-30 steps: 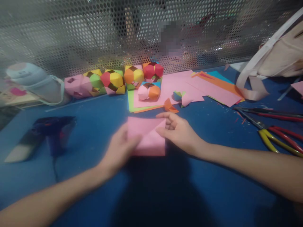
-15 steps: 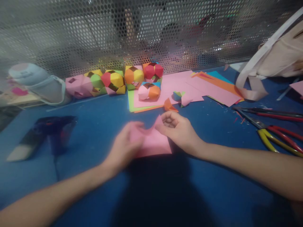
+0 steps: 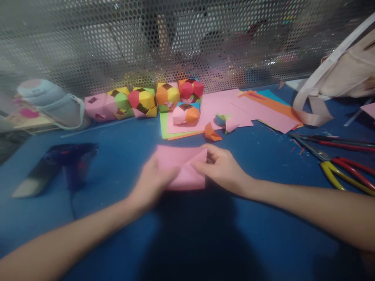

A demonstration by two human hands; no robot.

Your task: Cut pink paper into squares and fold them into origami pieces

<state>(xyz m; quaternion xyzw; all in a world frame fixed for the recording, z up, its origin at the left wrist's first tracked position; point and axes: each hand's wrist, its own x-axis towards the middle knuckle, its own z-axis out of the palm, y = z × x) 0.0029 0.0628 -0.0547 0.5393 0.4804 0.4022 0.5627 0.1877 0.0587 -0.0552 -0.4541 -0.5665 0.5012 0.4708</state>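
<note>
Left of the left hand, a pale bottle (image 3: 55,103) lay tilted on the far side of the blue tabletop (image 3: 111,144), and a blurred, dark blue gun-shaped tool (image 3: 68,160) with a cord lay nearer. The left hand (image 3: 150,175) was partly closed, thumb over the left end of a folded pink paper (image 3: 184,164), its fingers mostly hidden beneath. The paper sat between the two hands, its long axis running from left hand to right hand and its bottom edge towards the wearer; whether it touched the tabletop I could not tell. The right hand (image 3: 222,168) pinched the paper's right end narrowly, thumb on the front, fingers curled behind.

Beyond the left hand stood a row of coloured paper balls (image 3: 142,101). Just beyond the right hand lay an orange folded piece (image 3: 211,132), with large pink sheets (image 3: 216,103) behind it. Well to the right hand's right lay yellow-handled cutters (image 3: 331,173), and a beige bag (image 3: 348,74) beyond.
</note>
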